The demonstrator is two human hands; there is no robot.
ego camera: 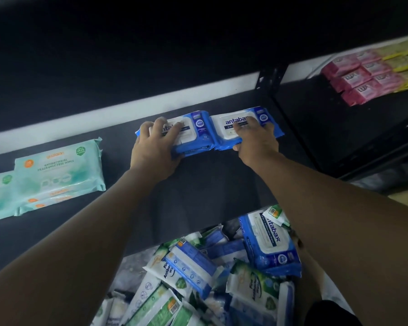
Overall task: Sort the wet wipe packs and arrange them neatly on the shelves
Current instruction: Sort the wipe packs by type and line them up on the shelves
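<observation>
Two blue Antabax wipe packs lie side by side on the dark shelf [210, 184]. My left hand [156, 147] grips the left pack [196, 132], fingers over its white lid and thumb at its front edge. My right hand [257, 140] holds the right pack [236, 123] the same way. Each pack seems to sit on another blue pack beneath it. To the left on the shelf lies a stack of mint-green antibacterial wipe packs [59, 170]. Below the shelf is a loose pile of mixed wipe packs [198, 278], with a blue Antabax pack [269, 243] on top.
A black shelf upright [269, 76] divides this bay from the right bay, where pink soap boxes [363, 78] and yellow ones [405, 57] stand in rows. A white strip [151, 107] runs behind the shelf. Bare shelf surface lies between the green stack and the blue packs.
</observation>
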